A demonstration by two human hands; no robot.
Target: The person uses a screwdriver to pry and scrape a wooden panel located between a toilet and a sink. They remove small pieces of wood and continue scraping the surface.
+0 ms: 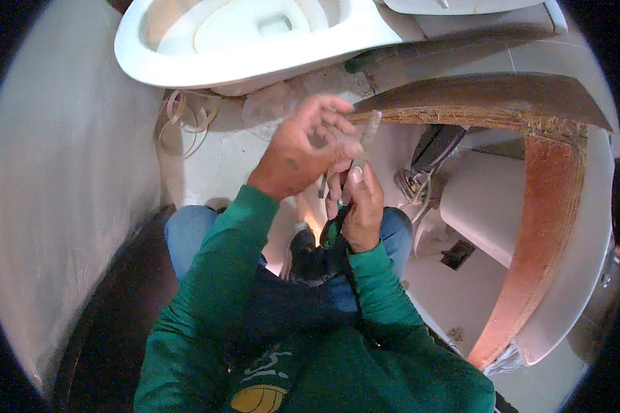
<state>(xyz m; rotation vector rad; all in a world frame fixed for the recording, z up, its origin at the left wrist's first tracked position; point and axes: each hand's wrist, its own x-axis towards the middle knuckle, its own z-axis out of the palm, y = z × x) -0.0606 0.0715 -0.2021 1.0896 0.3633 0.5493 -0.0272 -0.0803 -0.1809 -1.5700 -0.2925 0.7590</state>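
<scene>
A slim, straight strip (371, 131) sits just above the middle of the frame, right of centre, and slants so that its upper end leans toward the right. It is pale grey to beige, narrow for its length, with nearly parallel long edges and a bluntly squared top. Its surface looks dull and slightly mottled, perhaps from wear or dust, though blur hides any fine marks and its material cannot be told. Its lower end disappears among the fingers.

The right hand (364, 206), at the centre of the frame, pinches the strip's lower part, the thumb pressed along it and pointing up. The left hand (300, 148), to the upper left of it, has its fingers loosely bent and spread apart; its thumb reaches across to the strip's lower part, but whether it grips or only touches cannot be told. Just below, against the right hand's fingers, hangs a dark object with green patches (333, 227), its shape too unclear to name.

A white toilet bowl (248, 65) fills the upper left and top of the frame. At the right, a curved panel (548, 199) with a reddish-brown face and a rough, fibrous edge bends from the upper middle down to the lower right. Pale looped strips (186, 120) lie on the floor (220, 162) at the upper left, beneath the bowl.
</scene>
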